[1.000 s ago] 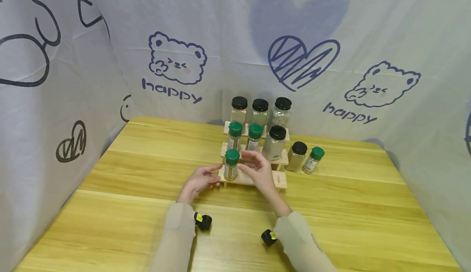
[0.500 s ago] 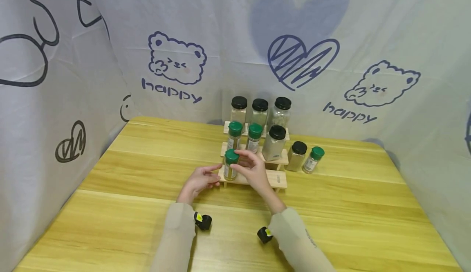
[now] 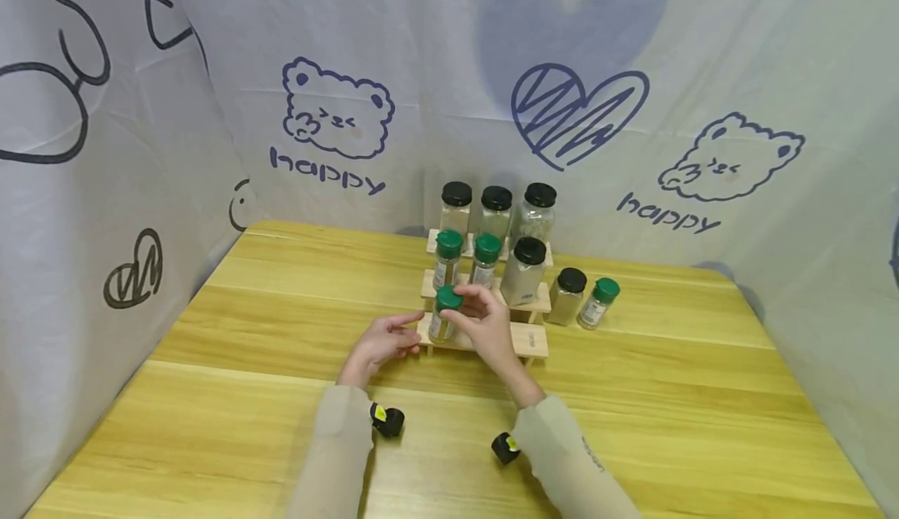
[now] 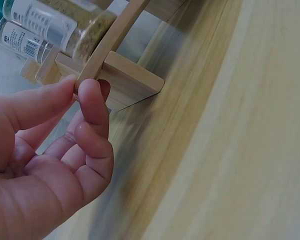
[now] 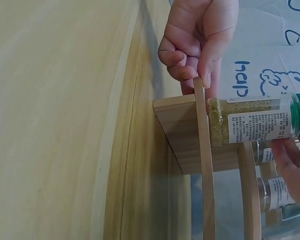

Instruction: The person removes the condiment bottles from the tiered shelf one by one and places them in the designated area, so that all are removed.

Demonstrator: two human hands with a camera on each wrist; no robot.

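My left hand (image 3: 382, 345) pinches the left end of the lowest shelf on a tiered wooden spice rack (image 3: 530, 341); in the left wrist view thumb and forefinger meet on the shelf edge (image 4: 102, 52). Between thumb and fingers, my right hand (image 3: 488, 332) grips a green-capped spice jar (image 3: 440, 325) near its top. That jar, with its white label and greenish-brown contents (image 5: 257, 120), is at the left of the lowest shelf, leaning slightly right in the head view. Most of my right hand lies outside the right wrist view.
On the middle shelf are two green-capped jars (image 3: 447, 268) and a black-capped jar (image 3: 523, 277). Several black-capped jars (image 3: 495, 218) fill the top shelf. Right of the rack, a black-capped jar (image 3: 566, 300) and a green-capped jar (image 3: 597, 307) stand on the wooden table (image 3: 674, 394).
My right hand has moved left onto the green-capped jar and taken hold of it. The jar's top now leans slightly right. My left hand stays on the shelf end.
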